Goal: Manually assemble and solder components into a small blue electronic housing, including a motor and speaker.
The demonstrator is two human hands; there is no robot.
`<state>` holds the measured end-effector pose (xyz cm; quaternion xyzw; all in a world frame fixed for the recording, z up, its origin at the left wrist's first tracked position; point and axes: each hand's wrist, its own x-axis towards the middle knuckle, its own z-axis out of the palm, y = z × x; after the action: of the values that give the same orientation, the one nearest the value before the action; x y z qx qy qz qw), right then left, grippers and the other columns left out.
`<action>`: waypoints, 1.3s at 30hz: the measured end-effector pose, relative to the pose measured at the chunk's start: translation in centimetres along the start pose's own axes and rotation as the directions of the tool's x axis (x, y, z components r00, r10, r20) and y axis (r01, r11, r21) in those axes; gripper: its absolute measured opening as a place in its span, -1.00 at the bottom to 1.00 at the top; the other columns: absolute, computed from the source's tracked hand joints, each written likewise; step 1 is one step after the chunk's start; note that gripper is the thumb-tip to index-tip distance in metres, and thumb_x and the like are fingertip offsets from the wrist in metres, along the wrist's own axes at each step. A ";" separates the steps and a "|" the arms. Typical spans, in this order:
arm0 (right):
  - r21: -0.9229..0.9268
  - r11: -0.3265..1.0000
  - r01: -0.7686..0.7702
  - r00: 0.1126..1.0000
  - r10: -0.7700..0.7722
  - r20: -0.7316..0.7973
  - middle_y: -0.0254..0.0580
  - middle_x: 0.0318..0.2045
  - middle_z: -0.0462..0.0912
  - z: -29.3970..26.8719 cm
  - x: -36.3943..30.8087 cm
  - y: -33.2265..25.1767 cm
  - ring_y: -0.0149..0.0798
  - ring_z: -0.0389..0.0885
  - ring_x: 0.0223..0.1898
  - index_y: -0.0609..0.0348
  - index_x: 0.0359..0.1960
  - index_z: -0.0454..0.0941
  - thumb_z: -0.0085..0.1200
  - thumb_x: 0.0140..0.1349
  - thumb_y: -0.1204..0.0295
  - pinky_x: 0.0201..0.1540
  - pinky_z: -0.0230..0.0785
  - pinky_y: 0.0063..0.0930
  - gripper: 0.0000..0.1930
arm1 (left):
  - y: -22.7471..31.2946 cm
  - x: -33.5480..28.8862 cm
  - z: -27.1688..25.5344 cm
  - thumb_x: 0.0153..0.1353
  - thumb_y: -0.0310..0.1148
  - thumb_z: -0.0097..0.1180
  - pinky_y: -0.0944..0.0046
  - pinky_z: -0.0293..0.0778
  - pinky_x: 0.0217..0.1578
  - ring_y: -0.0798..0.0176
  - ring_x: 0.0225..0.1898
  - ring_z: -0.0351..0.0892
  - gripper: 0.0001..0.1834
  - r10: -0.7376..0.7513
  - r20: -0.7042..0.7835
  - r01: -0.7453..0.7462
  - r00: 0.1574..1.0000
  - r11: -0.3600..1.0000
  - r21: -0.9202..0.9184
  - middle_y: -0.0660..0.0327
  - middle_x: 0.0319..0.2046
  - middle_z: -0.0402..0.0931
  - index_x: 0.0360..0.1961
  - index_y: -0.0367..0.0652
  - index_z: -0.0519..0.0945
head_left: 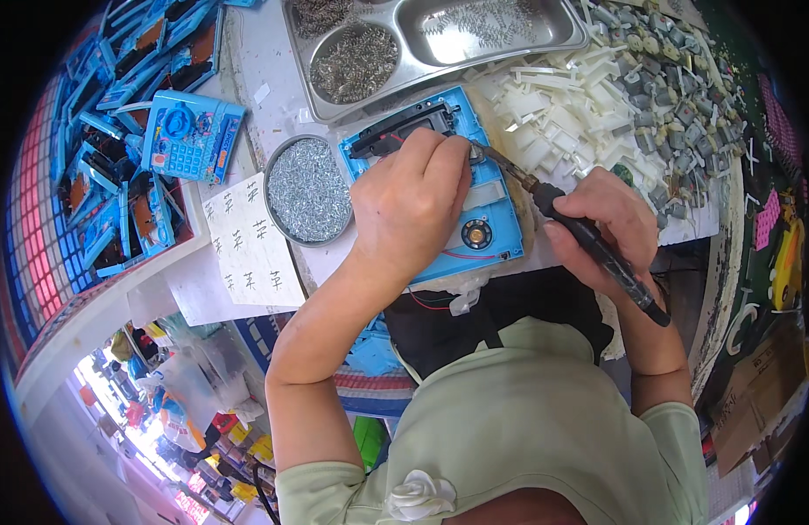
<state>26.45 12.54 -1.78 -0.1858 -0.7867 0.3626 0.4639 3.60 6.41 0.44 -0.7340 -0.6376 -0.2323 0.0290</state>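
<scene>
1 speaker (476,233) sits in the case (504,215), not yet closed. Right hand (623,223) grips an iron (611,262); what left hand (411,203) holds is hidden.

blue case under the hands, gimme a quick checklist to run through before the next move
1. Blue case open with its inside facing up: ok.
2. Soldering iron held by its dark handle in the right hand: ok.
3. Left hand well away from the iron's metal end: not ok, its fingers are right beside it.
4. Iron's tip touching the right spot: cannot tell, the contact is hidden.
5. Speaker uncovered in the case: ok, in plain sight.
6. Screws contained: ok, in the round dish left of the case.
</scene>
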 end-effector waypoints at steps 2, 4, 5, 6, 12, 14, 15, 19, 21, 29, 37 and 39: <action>-0.014 1.000 0.009 1.000 -0.009 -0.003 -0.22 -0.48 0.63 0.1 0.0 0.0 -0.20 0.50 -0.59 0.23 -0.13 0.61 0.38 0.01 0.64 -0.52 0.33 -0.38 -0.65 | -0.1 0.0 0.2 0.03 -0.52 0.37 0.24 0.51 -0.51 0.18 -0.50 0.62 -0.80 0.014 -0.027 -0.014 1.000 1.000 -0.003 0.26 -0.39 0.57 -0.29 -0.10 0.67; -0.031 0.999 0.015 1.000 -0.016 -0.003 -0.22 -0.49 0.62 0.2 0.1 -0.1 -0.19 0.49 -0.59 0.22 -0.14 0.61 0.39 0.01 0.64 -0.52 0.33 -0.37 -0.66 | -0.3 0.0 0.7 0.00 -0.48 0.34 0.23 0.42 -0.59 0.19 -0.61 0.53 -0.82 0.047 -0.083 -0.048 0.995 0.999 -0.012 0.26 -0.45 0.48 -0.32 -0.09 0.65; -0.040 0.999 0.018 1.000 -0.019 -0.001 -0.21 -0.49 0.62 0.3 0.1 -0.2 -0.19 0.49 -0.59 0.22 -0.14 0.61 0.39 0.01 0.64 -0.52 0.32 -0.37 -0.66 | -0.3 0.0 0.7 0.00 -0.48 0.34 0.23 0.42 -0.59 0.20 -0.61 0.53 -0.82 0.049 -0.083 -0.050 0.995 0.999 -0.010 0.26 -0.45 0.48 -0.32 -0.09 0.65; -0.050 0.999 0.021 1.000 -0.021 0.001 -0.21 -0.49 0.62 0.3 0.1 -0.2 -0.18 0.49 -0.59 0.21 -0.15 0.61 0.39 0.00 0.64 -0.52 0.32 -0.37 -0.66 | -0.4 0.0 0.7 -0.01 -0.48 0.34 0.23 0.42 -0.59 0.20 -0.61 0.53 -0.82 0.052 -0.082 -0.053 0.995 0.999 -0.009 0.26 -0.45 0.48 -0.32 -0.10 0.65; -0.031 0.999 0.011 1.000 -0.011 0.006 -0.20 -0.47 0.63 -0.1 0.1 -0.2 -0.18 0.49 -0.58 0.23 -0.16 0.62 0.39 -0.01 0.64 -0.53 0.31 -0.37 -0.66 | -0.5 -0.1 0.7 -0.01 -0.47 0.34 0.23 0.43 -0.58 0.20 -0.59 0.54 -0.80 0.067 -0.080 -0.068 0.995 0.998 -0.011 0.26 -0.43 0.49 -0.30 -0.11 0.65; -0.043 0.999 0.022 1.000 -0.022 -0.010 -0.21 -0.47 0.64 -0.1 0.2 -0.3 -0.18 0.49 -0.58 0.24 -0.16 0.61 0.39 -0.01 0.65 -0.53 0.30 -0.37 -0.66 | -0.4 -0.1 0.5 0.00 -0.50 0.35 0.23 0.47 -0.54 0.18 -0.54 0.58 -0.79 0.049 -0.054 -0.050 0.997 0.999 -0.015 0.26 -0.41 0.53 -0.28 -0.10 0.66; -0.051 0.998 0.026 0.999 -0.027 -0.018 -0.21 -0.47 0.64 -0.1 0.2 -0.3 -0.19 0.49 -0.58 0.24 -0.15 0.61 0.39 -0.01 0.65 -0.53 0.30 -0.38 -0.66 | -0.2 -0.1 0.2 0.02 -0.53 0.37 0.23 0.51 -0.50 0.16 -0.49 0.62 -0.78 0.031 -0.027 -0.032 0.999 0.999 -0.018 0.25 -0.39 0.56 -0.27 -0.10 0.67; -0.045 0.999 0.021 1.000 -0.021 0.010 -0.20 -0.49 0.57 -0.1 0.0 -0.3 -0.22 0.48 -0.55 0.24 -0.12 0.58 0.36 0.07 0.63 -0.49 0.28 -0.40 -0.68 | -0.1 0.0 0.0 0.03 -0.56 0.38 0.23 0.55 -0.46 0.15 -0.44 0.66 -0.76 0.012 0.003 -0.012 1.000 1.000 -0.018 0.24 -0.37 0.60 -0.25 -0.10 0.68; -0.036 0.999 0.017 1.000 -0.017 0.002 -0.21 -0.46 0.64 -0.1 0.2 -0.3 -0.19 0.50 -0.58 0.23 -0.14 0.61 0.39 -0.01 0.65 -0.52 0.31 -0.38 -0.65 | -0.1 0.0 0.0 0.03 -0.56 0.38 0.23 0.55 -0.46 0.15 -0.44 0.66 -0.76 0.014 0.002 -0.014 1.000 1.000 -0.018 0.24 -0.37 0.60 -0.24 -0.10 0.68; -0.054 0.999 0.000 1.000 0.001 0.015 -0.21 -0.43 0.67 0.2 0.2 -0.4 -0.18 0.51 -0.57 0.21 -0.14 0.61 0.39 0.04 0.61 -0.51 0.34 -0.37 -0.67 | -0.5 -0.1 0.7 -0.01 -0.47 0.34 0.23 0.45 -0.57 0.19 -0.56 0.56 -0.78 0.064 -0.073 -0.067 0.995 0.997 -0.033 0.26 -0.42 0.50 -0.27 -0.11 0.66; -0.050 0.999 0.008 1.000 -0.009 -0.009 -0.20 -0.45 0.64 -0.1 -0.1 -0.4 -0.21 0.51 -0.56 0.24 -0.14 0.60 0.37 0.06 0.62 -0.50 0.32 -0.39 -0.69 | -0.5 -0.1 0.7 -0.01 -0.48 0.34 0.23 0.46 -0.56 0.20 -0.55 0.57 -0.78 0.070 -0.072 -0.072 0.995 0.997 -0.038 0.26 -0.42 0.50 -0.28 -0.11 0.66; -0.045 0.999 0.014 1.000 -0.014 -0.011 -0.20 -0.51 0.57 -0.1 -0.2 -0.4 -0.26 0.48 -0.54 0.25 -0.13 0.57 0.34 0.12 0.61 -0.48 0.28 -0.42 -0.71 | -0.5 0.0 0.7 -0.02 -0.48 0.34 0.23 0.46 -0.56 0.20 -0.55 0.57 -0.78 0.071 -0.077 -0.075 0.994 0.996 -0.040 0.26 -0.42 0.50 -0.28 -0.11 0.66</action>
<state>26.64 12.17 -1.61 -0.1927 -0.7931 0.3407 0.4666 3.30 6.70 -0.30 -0.7479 -0.6037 -0.2723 0.0461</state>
